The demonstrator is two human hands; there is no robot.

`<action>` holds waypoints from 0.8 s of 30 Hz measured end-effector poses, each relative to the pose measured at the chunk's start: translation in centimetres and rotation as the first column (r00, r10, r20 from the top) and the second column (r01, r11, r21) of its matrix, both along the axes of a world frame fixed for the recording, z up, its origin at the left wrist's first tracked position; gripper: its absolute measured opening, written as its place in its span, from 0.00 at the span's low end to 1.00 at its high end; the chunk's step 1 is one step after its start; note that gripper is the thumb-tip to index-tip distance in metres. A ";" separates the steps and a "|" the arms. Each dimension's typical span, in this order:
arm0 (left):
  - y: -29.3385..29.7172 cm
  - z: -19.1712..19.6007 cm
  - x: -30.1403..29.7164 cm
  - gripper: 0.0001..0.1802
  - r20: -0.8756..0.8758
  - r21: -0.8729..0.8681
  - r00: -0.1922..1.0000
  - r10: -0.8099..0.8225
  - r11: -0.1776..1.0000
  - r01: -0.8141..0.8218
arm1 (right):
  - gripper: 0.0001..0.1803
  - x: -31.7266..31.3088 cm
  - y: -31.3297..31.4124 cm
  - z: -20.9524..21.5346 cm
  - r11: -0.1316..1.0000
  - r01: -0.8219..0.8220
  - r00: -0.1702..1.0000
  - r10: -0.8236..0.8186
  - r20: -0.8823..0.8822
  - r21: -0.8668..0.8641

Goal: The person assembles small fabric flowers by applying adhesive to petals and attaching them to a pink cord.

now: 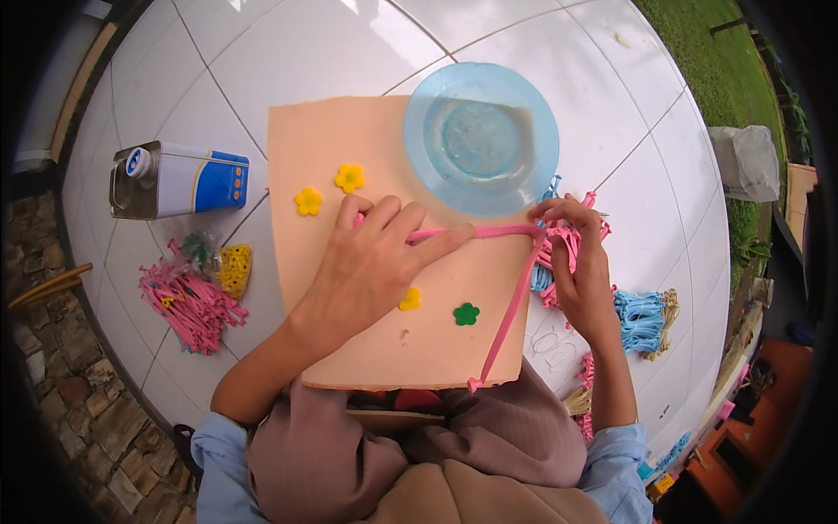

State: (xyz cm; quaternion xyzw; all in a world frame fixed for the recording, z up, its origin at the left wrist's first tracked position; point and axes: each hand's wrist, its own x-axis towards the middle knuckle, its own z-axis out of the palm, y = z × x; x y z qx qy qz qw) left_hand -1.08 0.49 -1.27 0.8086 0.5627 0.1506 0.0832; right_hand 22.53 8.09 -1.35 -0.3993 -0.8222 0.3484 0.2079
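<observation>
A long pink strap runs between my two hands above a peach-coloured board. My left hand holds it near the middle of the board, fingers curled over one end and thumb stretched along it. At the board's right edge my right hand pinches the strap. From there its other length hangs down to a knobbed end by the board's front edge. Two yellow flower pieces lie beyond my left hand. A third yellow flower, partly hidden, and a green flower lie nearer me.
A clear blue plate rests on the board's far right corner. On the tiles at left stand a metal can, a pink strap pile and a bag of yellow pieces. Blue strap bundles lie at right.
</observation>
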 end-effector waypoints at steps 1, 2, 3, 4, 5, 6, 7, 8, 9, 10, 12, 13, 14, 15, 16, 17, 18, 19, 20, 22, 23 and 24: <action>-0.1 0.1 0.0 0.24 -0.034 0.011 0.999 -0.026 1.000 0.027 | 0.18 0.0 -0.1 0.0 1.000 0.000 1.000 0.000 -0.003 0.008; -0.2 0.2 0.0 0.24 -0.038 0.021 0.999 -0.027 0.999 0.028 | 0.18 0.0 -0.4 0.0 0.999 0.008 0.998 -0.010 -0.066 -0.037; -0.3 0.3 0.1 0.23 -0.027 0.038 0.999 -0.020 0.999 0.021 | 0.19 0.2 -0.7 0.1 0.997 0.013 0.991 -0.023 -0.128 -0.081; -0.5 0.4 0.3 0.23 -0.016 0.057 1.000 -0.015 0.998 0.016 | 0.19 0.8 -1.1 -0.2 0.998 0.016 0.991 -0.024 -0.133 -0.067; -0.6 0.9 0.7 0.23 -0.022 0.078 1.000 -0.020 0.997 0.022 | 0.19 1.5 -1.3 -0.4 0.998 0.010 0.992 -0.018 -0.128 -0.060; -0.9 1.6 1.3 0.19 0.113 0.066 0.993 -0.044 0.997 0.037 | 0.18 2.4 -1.5 -0.4 0.999 0.007 0.992 -0.013 -0.122 -0.051; -1.2 2.4 1.8 0.14 0.243 0.055 0.968 -0.064 0.997 0.052 | 0.19 3.2 -2.0 -0.1 1.000 0.009 0.997 -0.009 -0.075 0.002; -1.5 3.3 2.1 0.14 0.234 0.080 0.970 -0.070 0.995 0.052 | 0.19 3.8 -2.6 0.9 1.000 0.009 0.997 -0.007 -0.082 0.028; -1.9 4.1 2.4 0.13 0.390 -0.030 0.919 -0.054 0.997 0.071 | 0.19 4.5 -3.4 1.8 0.998 0.037 0.997 -0.033 -0.068 0.054; -2.2 5.2 2.7 0.11 0.533 -0.126 0.845 -0.029 0.985 0.114 | 0.19 5.2 -4.0 2.9 0.994 0.069 0.996 -0.065 -0.056 0.089; -3.2 8.1 3.0 0.11 0.581 -0.115 0.812 -0.055 0.982 0.149 | 0.21 6.4 -5.1 6.3 0.966 0.052 0.996 -0.032 -0.083 0.255; -3.8 9.5 2.9 0.12 0.631 -0.141 0.775 -0.049 0.974 0.176 | 0.23 6.6 -5.7 8.5 0.931 0.023 0.999 -0.008 -0.043 0.364; -4.4 10.6 2.6 0.12 0.622 -0.104 0.780 -0.070 0.980 0.170 | 0.24 6.8 -6.3 10.5 0.886 -0.009 1.000 0.010 0.001 0.464; -5.0 11.6 2.0 0.12 0.673 -0.051 0.734 -0.089 0.985 0.167 | 0.27 6.8 -6.9 12.0 0.825 -0.002 1.000 -0.004 0.009 0.565; -5.6 12.7 1.5 0.13 0.719 0.004 0.686 -0.113 0.987 0.159 | 0.26 6.7 -7.5 13.5 0.810 0.025 0.999 -0.009 -0.031 0.585; -6.4 14.2 1.1 0.14 0.750 -0.052 0.657 -0.074 0.984 0.171 | 0.26 6.3 -8.1 14.9 0.840 0.036 0.996 0.013 -0.087 0.541; -6.9 15.4 0.4 0.14 0.741 -0.026 0.667 -0.083 0.988 0.151 | 0.26 5.8 -8.8 16.4 0.870 0.037 0.989 0.039 -0.144 0.492; -7.6 16.7 -0.7 0.13 0.674 -0.061 0.737 -0.051 0.990 0.124 | 0.25 4.7 -9.6 17.8 0.885 0.083 0.967 0.040 -0.251 0.458; -8.5 17.5 -2.0 0.14 0.603 -0.103 0.797 -0.005 0.991 0.084 | 0.26 3.6 -9.9 18.9 0.917 0.047 0.923 0.111 -0.368 0.397; -10.7 18.5 -4.5 0.23 0.693 -0.013 0.718 0.060 0.997 -0.071 | 0.29 0.1 -11.2 22.2 0.954 0.024 0.798 0.160 -0.580 0.297; -12.1 19.4 -5.8 0.29 0.717 0.037 0.692 0.085 0.987 -0.159 | 0.32 -1.5 -11.4 23.2 0.941 -0.034 0.760 0.243 -0.602 0.336; -13.5 20.4 -7.0 0.36 0.741 0.085 0.664 0.105 0.965 -0.247 | 0.34 -3.1 -11.6 24.2 0.922 -0.090 0.714 0.323 -0.621 0.376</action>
